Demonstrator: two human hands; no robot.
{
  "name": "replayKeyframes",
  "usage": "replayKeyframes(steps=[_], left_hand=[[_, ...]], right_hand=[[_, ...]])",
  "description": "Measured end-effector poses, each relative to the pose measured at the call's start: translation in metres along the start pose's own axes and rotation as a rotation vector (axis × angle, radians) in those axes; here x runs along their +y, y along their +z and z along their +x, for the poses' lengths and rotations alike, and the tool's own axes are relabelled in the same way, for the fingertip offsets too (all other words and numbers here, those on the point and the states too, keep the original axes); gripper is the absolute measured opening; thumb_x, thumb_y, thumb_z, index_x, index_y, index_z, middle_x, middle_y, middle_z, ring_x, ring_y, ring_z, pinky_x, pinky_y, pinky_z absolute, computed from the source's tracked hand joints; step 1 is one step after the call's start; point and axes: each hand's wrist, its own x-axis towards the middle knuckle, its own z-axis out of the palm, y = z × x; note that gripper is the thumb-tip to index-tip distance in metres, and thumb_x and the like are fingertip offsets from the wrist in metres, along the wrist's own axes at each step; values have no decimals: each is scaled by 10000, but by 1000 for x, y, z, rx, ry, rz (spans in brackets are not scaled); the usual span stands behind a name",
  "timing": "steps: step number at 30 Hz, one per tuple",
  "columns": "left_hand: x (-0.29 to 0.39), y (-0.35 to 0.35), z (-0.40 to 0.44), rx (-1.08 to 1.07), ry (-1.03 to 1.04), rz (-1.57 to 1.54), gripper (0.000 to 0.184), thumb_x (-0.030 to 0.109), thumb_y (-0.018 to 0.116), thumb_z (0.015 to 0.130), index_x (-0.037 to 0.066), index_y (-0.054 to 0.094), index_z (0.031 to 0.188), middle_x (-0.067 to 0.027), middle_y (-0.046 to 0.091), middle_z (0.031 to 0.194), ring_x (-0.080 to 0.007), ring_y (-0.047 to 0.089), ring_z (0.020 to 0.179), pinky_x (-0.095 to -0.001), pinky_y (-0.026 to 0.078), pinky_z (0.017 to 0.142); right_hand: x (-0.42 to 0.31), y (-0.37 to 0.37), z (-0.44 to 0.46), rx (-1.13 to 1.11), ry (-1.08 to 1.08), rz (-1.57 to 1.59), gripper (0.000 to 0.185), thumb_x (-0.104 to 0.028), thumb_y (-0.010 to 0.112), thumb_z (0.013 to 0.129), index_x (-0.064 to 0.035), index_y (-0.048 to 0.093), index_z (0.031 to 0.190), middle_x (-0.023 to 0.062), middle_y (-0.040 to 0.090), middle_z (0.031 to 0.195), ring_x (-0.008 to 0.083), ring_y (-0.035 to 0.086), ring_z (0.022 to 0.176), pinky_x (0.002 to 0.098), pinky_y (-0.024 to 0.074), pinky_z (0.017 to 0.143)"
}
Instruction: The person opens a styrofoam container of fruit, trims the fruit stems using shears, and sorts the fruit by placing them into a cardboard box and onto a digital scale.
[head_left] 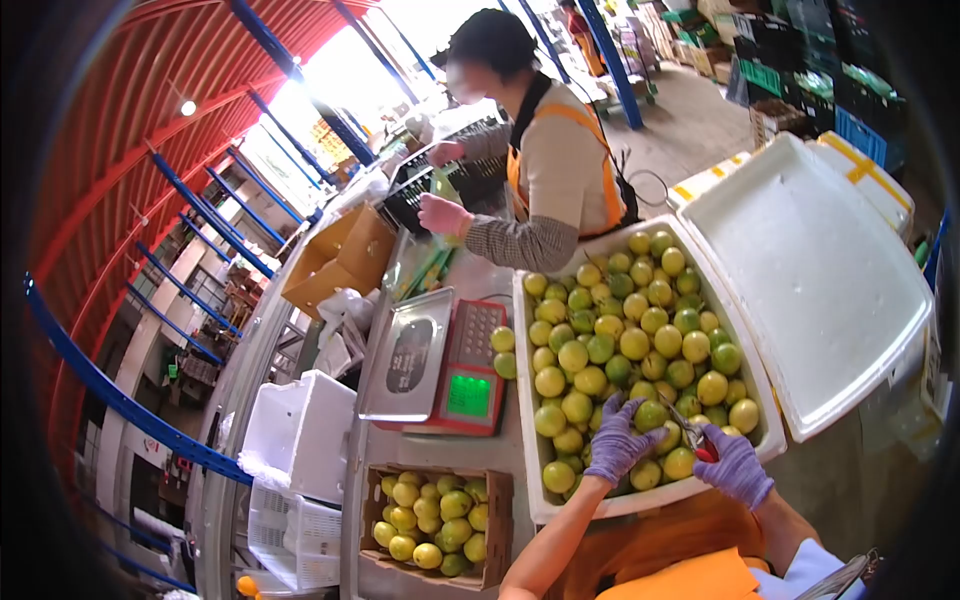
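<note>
A white foam box (526,400) is filled with round yellow-green fruits (634,340). Over its near end, my left hand (622,442), in a purple glove, has its fingers and thumb around one greenish fruit (651,414). My right hand (735,465), gloved the same way, grips small red-handled clippers (706,450). Their metal blades point toward that fruit, just to its right; whether they touch it I cannot tell.
A cardboard box of similar fruits (505,530) stands at lower left. Beyond it sits a red scale (470,335) with a metal tray, two fruits beside it. A foam lid (810,290) leans at right. Across the table, a co-worker (560,160) handles something green near a black crate (405,205).
</note>
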Motion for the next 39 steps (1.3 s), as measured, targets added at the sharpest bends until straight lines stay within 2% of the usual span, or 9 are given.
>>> replayKeyframes(steps=[2, 4, 6, 11, 15, 19, 30, 35, 39], left_hand=[[-3, 5, 7, -84, -78, 86, 763, 373, 861, 703, 8, 557, 1299, -206, 497, 1333, -301, 578, 1127, -355, 474, 985], [-18, 21, 19, -224, -213, -264, 774, 363, 865, 709, 1, 544, 1314, -183, 502, 1341, -261, 571, 1143, -339, 479, 974], [-25, 23, 31, -329, -281, -458, 788, 341, 877, 707, -3, 530, 1325, -134, 561, 1287, -194, 569, 1130, -311, 490, 948], [-14, 9, 40, -440, -220, -523, 739, 319, 870, 687, 48, 569, 1306, -181, 527, 1302, -272, 593, 1126, -353, 479, 968], [-8, 8, 17, 18, 197, -57, 683, 247, 868, 614, 149, 623, 1244, -292, 318, 1461, -417, 471, 1272, -395, 420, 1071], [29, -26, 1, 66, 261, 6, 661, 258, 886, 563, 154, 666, 1177, -225, 343, 1465, -385, 526, 1222, -394, 486, 1005], [27, -45, -27, -244, 395, 271, 685, 124, 840, 536, 243, 675, 1190, -224, 271, 1530, -344, 659, 986, -393, 568, 827], [4, -88, -31, -210, 308, 325, 695, 155, 858, 531, 214, 671, 1198, -235, 280, 1521, -326, 635, 1074, -379, 553, 902], [-70, -162, 3, 284, 267, 432, 631, 159, 857, 584, 179, 637, 1174, -186, 487, 1306, -366, 570, 1134, -400, 519, 960]], right_hand=[[-1, -3, 2, 46, 13, 123, 487, -144, 686, 752, -15, 569, 1207, 76, 618, 792, 177, 595, 678, 339, 517, 662], [-16, -11, 0, 69, 29, 196, 502, -121, 683, 757, -13, 557, 1230, 47, 604, 844, 130, 573, 739, 311, 511, 706], [-12, -7, 2, 99, 11, 209, 545, -197, 695, 738, -40, 548, 1239, 118, 638, 860, 214, 632, 774, 345, 517, 737], [-18, -3, 3, 76, -27, 164, 584, -260, 701, 730, -45, 541, 1248, 143, 631, 814, 265, 637, 736, 371, 513, 713], [-38, -17, 2, 11, -8, 59, 664, -328, 694, 736, -41, 491, 1300, 176, 625, 808, 335, 633, 754, 405, 511, 697], [-24, -12, 1, 35, -34, 50, 716, -359, 703, 741, -34, 473, 1336, 186, 645, 862, 344, 646, 797, 406, 512, 728], [-15, -7, 10, -98, -16, -62, 690, -354, 704, 761, 9, 488, 1307, 239, 645, 875, 393, 639, 819, 433, 495, 755], [-19, 4, 11, -103, 209, 451, 501, -127, 671, 812, -31, 528, 1283, 37, 573, 767, 95, 546, 579, 260, 496, 527], [-19, 2, 17, 4, 242, 629, 546, -97, 670, 814, -18, 504, 1328, 10, 545, 887, 62, 510, 671, 236, 505, 572]])
